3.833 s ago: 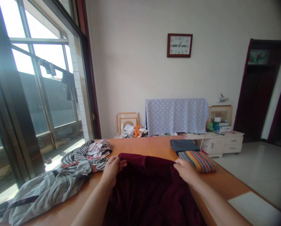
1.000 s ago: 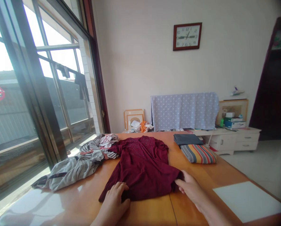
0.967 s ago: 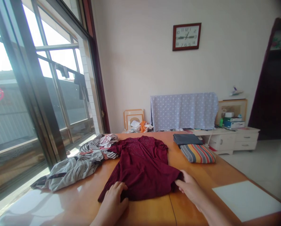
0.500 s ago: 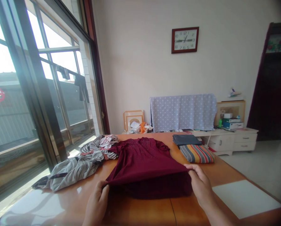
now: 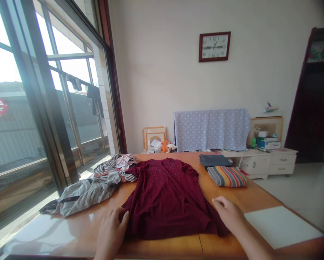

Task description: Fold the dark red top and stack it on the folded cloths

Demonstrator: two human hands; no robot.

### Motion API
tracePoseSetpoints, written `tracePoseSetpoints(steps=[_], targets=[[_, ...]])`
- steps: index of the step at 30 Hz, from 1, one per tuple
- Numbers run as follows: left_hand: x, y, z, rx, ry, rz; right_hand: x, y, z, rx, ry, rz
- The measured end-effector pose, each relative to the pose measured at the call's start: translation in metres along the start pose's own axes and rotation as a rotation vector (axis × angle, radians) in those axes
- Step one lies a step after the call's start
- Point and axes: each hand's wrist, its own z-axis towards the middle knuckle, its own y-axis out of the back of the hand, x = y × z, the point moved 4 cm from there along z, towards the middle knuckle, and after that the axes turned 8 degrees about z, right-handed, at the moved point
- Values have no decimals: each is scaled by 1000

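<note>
A dark red short-sleeved top [image 5: 167,198] with small shiny dots about its neckline lies spread on the wooden table, its hem toward me. At its left edge near the hem is my left hand [image 5: 113,229], fingers loosely bent and thumb apart from them; its fingertips are close against the cloth. My right hand [image 5: 229,213] hovers over the right side edge, with its fingers half curled and no cloth visibly pinched. Part of the top's right edge is hidden behind this hand.
Left of the top lies a heap of grey and striped clothes [image 5: 97,191]. A folded striped garment [image 5: 227,176] and a folded dark garment [image 5: 214,160] lie at the back right. A white sheet [image 5: 282,225] is on the table's right side. A large window borders the left.
The raised hem of the dark red top has dropped flat onto the table. Both hands have let go of it and remain near its sides.
</note>
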Motion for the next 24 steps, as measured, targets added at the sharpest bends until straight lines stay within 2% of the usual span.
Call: tracePoseSetpoints(steps=[3, 6, 10, 16, 21, 24], targets=[[-1, -6, 3, 36, 13, 177, 0, -7, 0, 61, 10, -277], [-5, -5, 4, 58, 52, 255, 1, -16, -1, 97, 42, -376], [-11, 1, 5, 62, 70, 295, -8, -15, 3, 56, 56, -379], [-9, 4, 6, 73, 102, 303, -39, 14, 21, -131, -106, -374], [-7, 4, 9, 45, 144, 275, -46, 19, 23, -101, -140, -360], [0, 8, 9, 19, 261, 154, -47, 24, 21, -80, -179, -362]])
